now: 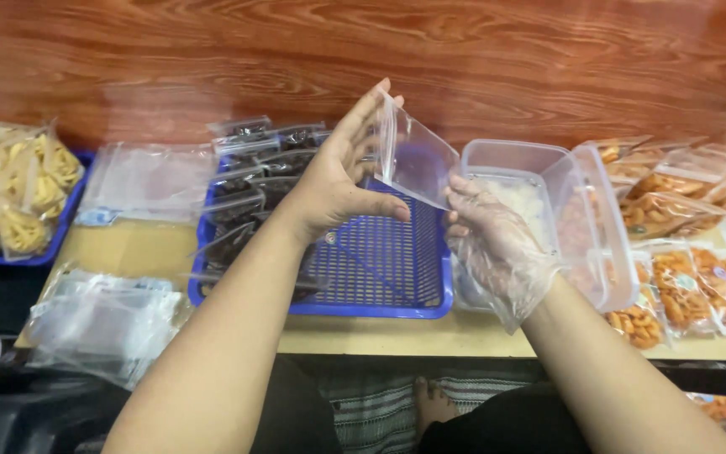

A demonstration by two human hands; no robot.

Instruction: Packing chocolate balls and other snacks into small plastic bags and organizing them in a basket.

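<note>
My left hand (342, 172) is bare and holds the top edge of a small clear zip bag (418, 160) with fingers stretched upward. My right hand (493, 244), in a thin clear plastic glove, grips the bag's lower edge. The bag hangs empty above a blue perforated basket (380, 269). Filled bags of dark pieces (249, 197) lie stacked in the basket's left half. A clear plastic container (548, 210) with white grains inside stands right of the basket.
Bags of orange snacks (682, 252) lie at the right. Bags of yellow chips (18, 189) sit in a blue tray at the far left. Piles of empty clear bags (102, 324) lie front left and behind (144, 181). A wood-grain wall rises behind the table.
</note>
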